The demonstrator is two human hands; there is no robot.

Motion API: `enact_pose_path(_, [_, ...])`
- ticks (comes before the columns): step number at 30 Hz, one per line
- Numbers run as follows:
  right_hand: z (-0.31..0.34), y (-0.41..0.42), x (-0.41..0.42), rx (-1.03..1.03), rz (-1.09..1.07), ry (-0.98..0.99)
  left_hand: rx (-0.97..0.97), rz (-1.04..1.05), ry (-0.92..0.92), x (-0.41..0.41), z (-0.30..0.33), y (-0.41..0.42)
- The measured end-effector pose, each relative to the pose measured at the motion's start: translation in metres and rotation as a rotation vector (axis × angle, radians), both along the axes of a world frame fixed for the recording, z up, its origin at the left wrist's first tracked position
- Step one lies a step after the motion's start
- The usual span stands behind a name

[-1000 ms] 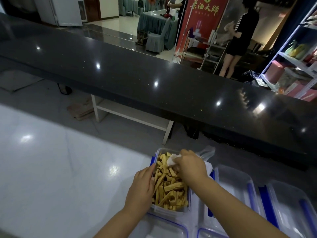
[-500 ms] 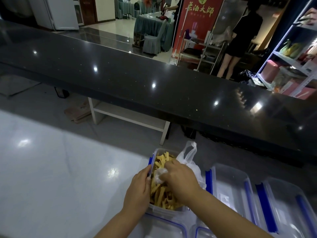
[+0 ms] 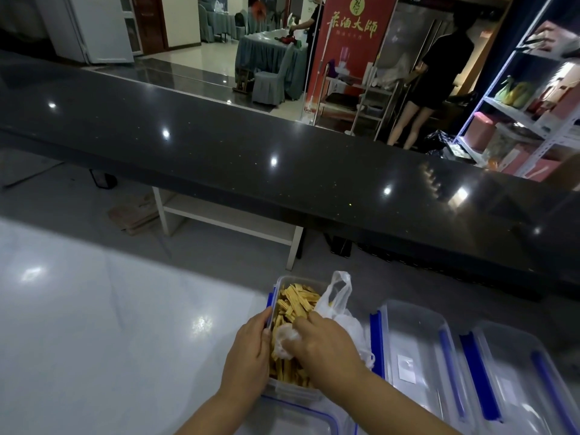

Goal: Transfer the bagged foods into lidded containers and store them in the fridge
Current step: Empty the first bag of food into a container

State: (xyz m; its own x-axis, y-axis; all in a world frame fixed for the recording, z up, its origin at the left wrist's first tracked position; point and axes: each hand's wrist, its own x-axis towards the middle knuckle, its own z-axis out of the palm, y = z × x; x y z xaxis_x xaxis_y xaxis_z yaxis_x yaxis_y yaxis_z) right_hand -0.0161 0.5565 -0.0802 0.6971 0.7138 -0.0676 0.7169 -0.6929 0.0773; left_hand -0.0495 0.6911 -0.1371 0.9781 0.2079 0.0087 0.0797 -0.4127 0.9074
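While the left hand [image 3: 248,353] grips the clear rectangular plastic container [image 3: 292,391] of yellow food strips [image 3: 293,304], right hand [image 3: 326,345] fingers clutch the crumpled white plastic bag [image 3: 340,312] just beyond.

Ahead of me, beyond the dark counter, the red banner [image 3: 353,42] bears four large gold characters, 茶酒大師, beneath a round gold emblem. A smaller line of print below them is too fine for me to read.
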Motion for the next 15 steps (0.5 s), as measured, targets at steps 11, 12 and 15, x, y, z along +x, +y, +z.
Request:
enact_pose_path(11, [0.016, -0.021, 0.036, 0.304, -0.383, 0.019, 0.071, -0.053, -0.029, -0.002, 0.008, 0.005])
enact_pose_path(12, [0.013, -0.022, 0.038, 0.258, -0.386, 0.042, 0.079, -0.064, -0.022, -0.002, 0.008, 0.005])
enact_pose_path(15, [0.002, -0.029, 0.035, 0.227, -0.397, 0.153, 0.108, -0.097, 0.004, 0.000, 0.011, 0.008])
